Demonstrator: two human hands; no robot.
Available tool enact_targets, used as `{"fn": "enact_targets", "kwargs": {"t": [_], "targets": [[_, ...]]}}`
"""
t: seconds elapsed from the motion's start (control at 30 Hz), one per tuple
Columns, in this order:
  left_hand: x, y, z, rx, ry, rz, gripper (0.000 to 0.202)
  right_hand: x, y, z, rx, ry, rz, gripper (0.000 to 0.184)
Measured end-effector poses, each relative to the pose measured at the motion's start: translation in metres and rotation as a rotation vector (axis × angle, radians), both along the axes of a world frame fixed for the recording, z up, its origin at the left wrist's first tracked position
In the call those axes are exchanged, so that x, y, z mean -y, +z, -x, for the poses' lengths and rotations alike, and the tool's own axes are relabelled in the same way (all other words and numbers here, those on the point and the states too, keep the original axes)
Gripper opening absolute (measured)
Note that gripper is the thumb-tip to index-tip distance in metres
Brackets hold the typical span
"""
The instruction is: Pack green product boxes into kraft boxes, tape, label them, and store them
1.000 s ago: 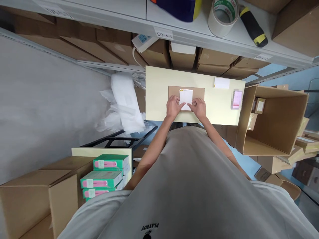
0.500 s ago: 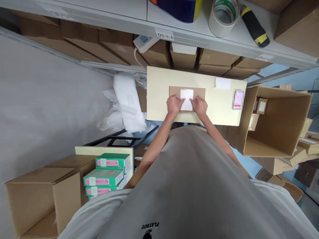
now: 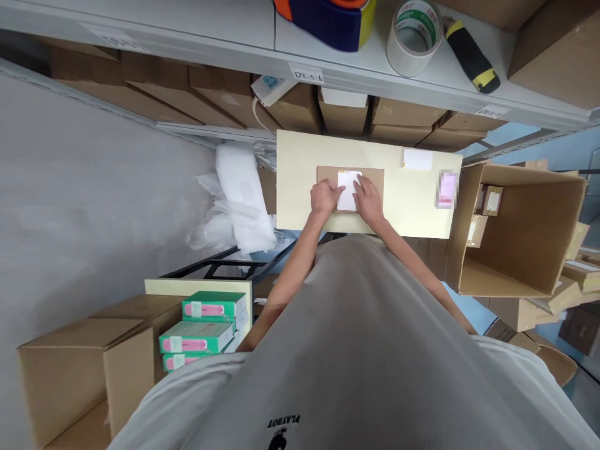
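Observation:
A flat brown cardboard box point(image 3: 375, 178) lies on a pale yellow table point(image 3: 300, 181). On it sits a white label point(image 3: 349, 187) with a small yellow mark at its top edge. My left hand point(image 3: 323, 199) rests on the label's left side, its fingers curled against the sheet. My right hand point(image 3: 369, 199) lies flat over the label's right side, fingers stretched out and pressing down on it.
A white slip point(image 3: 417, 159) and a pink item point(image 3: 446, 189) lie on the table's right part. An open carton point(image 3: 515, 231) stands right, crumpled white wrap point(image 3: 237, 200) left. Green boxes point(image 3: 206, 325) are stacked below left. Tape roll point(image 3: 414, 37) and cutter point(image 3: 471, 56) sit on the shelf.
My right hand has gone from pinching the label's lower right corner to lying flat across its right side. The left hand has barely shifted.

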State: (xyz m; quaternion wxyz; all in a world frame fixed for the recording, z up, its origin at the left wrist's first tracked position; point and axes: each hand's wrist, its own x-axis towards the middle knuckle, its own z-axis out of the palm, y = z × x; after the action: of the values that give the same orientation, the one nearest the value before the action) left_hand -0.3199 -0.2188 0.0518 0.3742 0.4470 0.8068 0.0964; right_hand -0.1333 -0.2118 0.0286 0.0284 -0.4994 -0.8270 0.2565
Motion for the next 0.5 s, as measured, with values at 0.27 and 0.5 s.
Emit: {"fn": "enact_targets", "kwargs": {"t": [0.27, 0.5], "targets": [[0.006, -0.003, 0.001, 0.062, 0.013, -0.048, 0.017, -0.006, -0.007, 0.015, 0.065, 0.134, 0.077, 0.069], [0.009, -0.004, 0.005, 0.078, -0.052, -0.038, 0.021, -0.019, -0.012, 0.025, -0.012, 0.232, 0.087, 0.068]]}}
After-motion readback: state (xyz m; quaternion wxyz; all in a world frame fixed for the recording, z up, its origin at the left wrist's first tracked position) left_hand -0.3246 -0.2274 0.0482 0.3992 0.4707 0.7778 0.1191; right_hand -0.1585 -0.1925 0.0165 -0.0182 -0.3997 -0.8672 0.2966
